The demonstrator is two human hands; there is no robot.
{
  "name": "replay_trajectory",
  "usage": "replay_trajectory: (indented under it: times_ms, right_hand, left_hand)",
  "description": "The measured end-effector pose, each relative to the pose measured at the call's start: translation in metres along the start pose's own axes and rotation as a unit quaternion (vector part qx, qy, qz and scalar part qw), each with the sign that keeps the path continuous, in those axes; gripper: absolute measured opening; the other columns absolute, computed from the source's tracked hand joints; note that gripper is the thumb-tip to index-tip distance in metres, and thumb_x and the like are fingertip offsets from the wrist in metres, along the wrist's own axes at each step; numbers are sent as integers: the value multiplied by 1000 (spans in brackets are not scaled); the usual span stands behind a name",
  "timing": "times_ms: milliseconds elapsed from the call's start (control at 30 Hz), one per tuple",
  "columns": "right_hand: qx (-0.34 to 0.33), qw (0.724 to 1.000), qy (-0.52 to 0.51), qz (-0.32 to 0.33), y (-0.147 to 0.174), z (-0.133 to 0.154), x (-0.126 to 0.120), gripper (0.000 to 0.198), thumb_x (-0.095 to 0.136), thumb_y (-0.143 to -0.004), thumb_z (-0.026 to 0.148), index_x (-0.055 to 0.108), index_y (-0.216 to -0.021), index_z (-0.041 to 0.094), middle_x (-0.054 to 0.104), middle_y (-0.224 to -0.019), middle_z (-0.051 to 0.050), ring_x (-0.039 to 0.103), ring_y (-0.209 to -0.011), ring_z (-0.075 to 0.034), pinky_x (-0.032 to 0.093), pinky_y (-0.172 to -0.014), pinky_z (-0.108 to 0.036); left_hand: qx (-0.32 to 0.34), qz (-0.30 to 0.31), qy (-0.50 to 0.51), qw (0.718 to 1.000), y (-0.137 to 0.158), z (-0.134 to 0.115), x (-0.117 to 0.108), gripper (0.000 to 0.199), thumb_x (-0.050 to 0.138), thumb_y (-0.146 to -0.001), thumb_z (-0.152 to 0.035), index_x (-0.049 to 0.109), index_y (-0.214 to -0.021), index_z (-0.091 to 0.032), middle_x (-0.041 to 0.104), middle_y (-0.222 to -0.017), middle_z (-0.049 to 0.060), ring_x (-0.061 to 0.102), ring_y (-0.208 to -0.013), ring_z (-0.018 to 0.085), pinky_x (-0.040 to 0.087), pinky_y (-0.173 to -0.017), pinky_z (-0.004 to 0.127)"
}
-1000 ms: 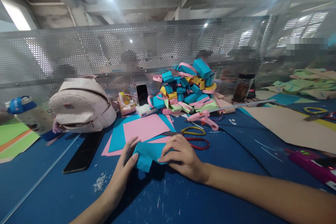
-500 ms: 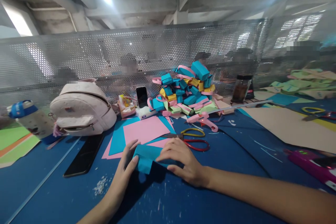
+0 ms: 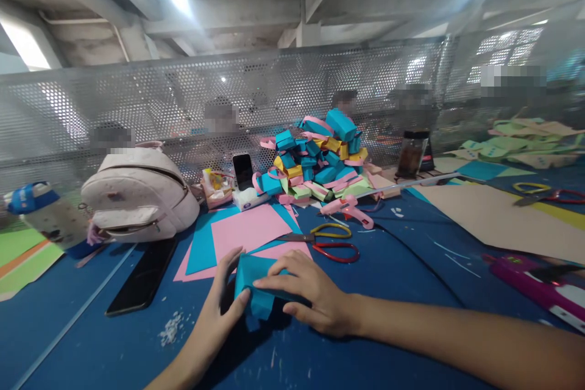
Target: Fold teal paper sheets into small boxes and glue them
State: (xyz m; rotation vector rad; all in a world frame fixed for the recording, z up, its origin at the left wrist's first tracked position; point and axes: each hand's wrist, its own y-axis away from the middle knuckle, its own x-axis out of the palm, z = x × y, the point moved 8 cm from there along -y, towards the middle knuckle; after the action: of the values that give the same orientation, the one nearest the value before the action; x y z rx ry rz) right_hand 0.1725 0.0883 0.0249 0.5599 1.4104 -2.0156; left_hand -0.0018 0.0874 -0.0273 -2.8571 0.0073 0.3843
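Note:
Between my hands is a folded piece of blue paper point(image 3: 256, 271), shaped partly like a small box with a flap hanging toward me. My left hand point(image 3: 228, 292) grips its left side, thumb on the near face and fingers behind. Across its top and right part lies my right hand point(image 3: 311, 292), fingers pressing on the paper and the thumb lower down. My right fingers hide the paper's right end. Just beyond are pink paper sheets point(image 3: 249, 226) over a blue sheet point(image 3: 197, 250), and scissors point(image 3: 336, 241) with one yellow and one red handle.
A heap of folded paper pieces point(image 3: 315, 158) stands behind a pink glue gun point(image 3: 348, 209) with a black cord. To the left are a pale backpack point(image 3: 141, 195), a black phone point(image 3: 144, 277) and a bottle point(image 3: 50, 216). A magenta device point(image 3: 534, 286) lies at right.
The blue paper has shifted slightly toward me and right, its flap now lower. My right fingers have slid left over its top, and my left thumb has moved right. The view has turned slightly.

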Motion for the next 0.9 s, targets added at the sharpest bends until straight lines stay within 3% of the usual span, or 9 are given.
replay_trajectory:
  times_ms: [200,900]
  right_hand:
    - [-1,1000,11,10,0,0,1,57,20,-102,55,53,-135,23,59,-110,-9,50,-101,-22,41,-90,-41]
    - [-7,1000,-4,3,0,0,2,54,21,-103,51,52,-136,23,58,-110,-10,50,-100,-22,40,-89,-41]
  left_hand:
    - [-12,-13,9,1000,0,-2,-1,62,66,-83,-49,45,-139,-31,40,-153,5,32,-143,33,34,-115,44]
    - [5,15,-2,1000,1,-3,4,57,58,-90,-43,38,-142,-32,36,-155,6,28,-145,31,31,-117,45]
